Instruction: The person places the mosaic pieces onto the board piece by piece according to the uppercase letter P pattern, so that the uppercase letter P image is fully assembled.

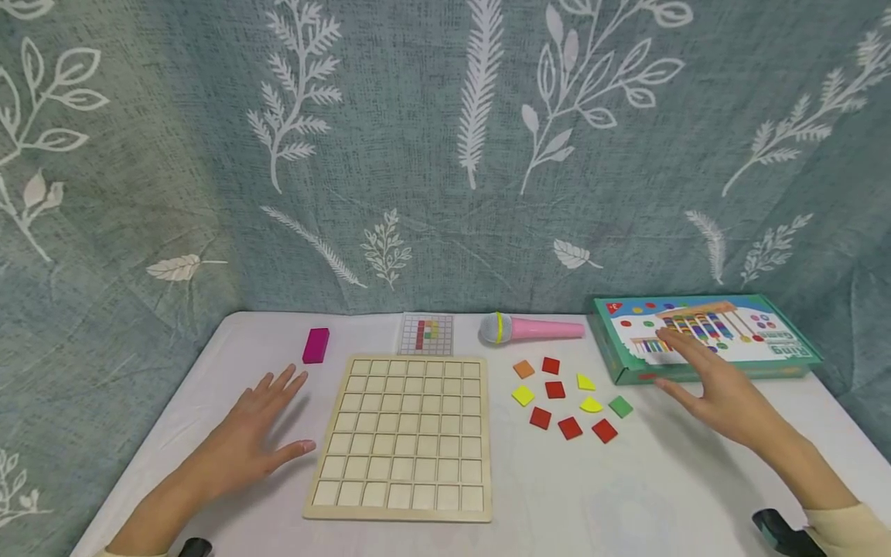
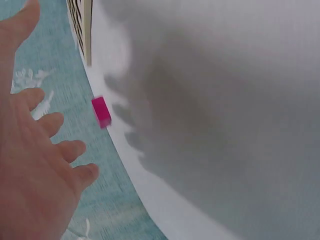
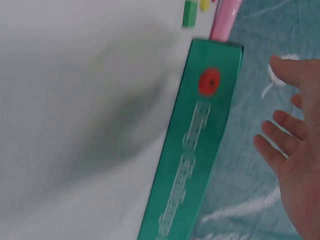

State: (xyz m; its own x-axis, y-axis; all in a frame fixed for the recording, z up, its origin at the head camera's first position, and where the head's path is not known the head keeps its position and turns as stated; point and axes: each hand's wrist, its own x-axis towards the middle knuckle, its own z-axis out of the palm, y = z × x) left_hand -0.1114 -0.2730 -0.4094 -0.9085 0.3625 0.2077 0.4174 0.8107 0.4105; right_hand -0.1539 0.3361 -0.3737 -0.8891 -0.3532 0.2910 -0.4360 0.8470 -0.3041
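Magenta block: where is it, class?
In the head view, the magenta block lies on the left, just beyond the left hand, left of the grid card.

1. Bare left hand [image 1: 244, 441].
2. Pale cream fabric left sleeve [image 1: 132, 554], just a thin strip visible at the head view's bottom edge.
3. Small black rounded left casing [image 1: 196, 548], partly cut off.
4. Bare right hand [image 1: 724, 398].
5. Plain pale cream fabric right sleeve [image 1: 845, 530].
6. Black rounded right casing [image 1: 778, 527].

there are five red tiles [image 1: 554, 390], three yellow tiles [image 1: 523, 395], one orange tile [image 1: 524, 369], one green tile [image 1: 621, 407], one board [image 1: 401, 444], one card [image 1: 426, 334], one block [image 1: 316, 346], one microphone [image 1: 532, 329], one box [image 1: 717, 336], two hands [image 1: 247, 433].
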